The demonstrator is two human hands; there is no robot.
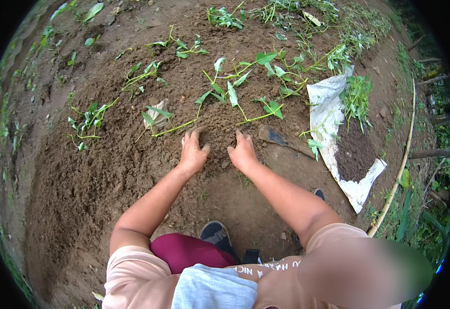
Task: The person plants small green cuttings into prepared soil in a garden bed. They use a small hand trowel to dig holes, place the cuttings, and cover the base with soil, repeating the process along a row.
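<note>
Both of my hands rest on a mound of loose brown soil (pixel 221 143), with a narrow gap between them. My left hand (pixel 194 151) has its thumb spread and its fingertips in the soil; a leafy vine cutting (pixel 174 129) lies just beyond it to the left. My right hand (pixel 242 151) touches the soil too, its thumb apart from the fingers. Ahead of it lies another green vine cutting (pixel 261 116). A flat tool with a dark, soil-smeared blade (pixel 273 136) lies to the right of that hand. Neither hand appears to hold anything.
Several more cuttings (pixel 142 77) are spread over the mound. At right, a white sack (pixel 321 110) bears dark soil (pixel 354 154) and a bunch of greens (pixel 356 96). Beyond it runs a long thin pole (pixel 397 181). My shoe (pixel 216 235) stands near the mound's edge.
</note>
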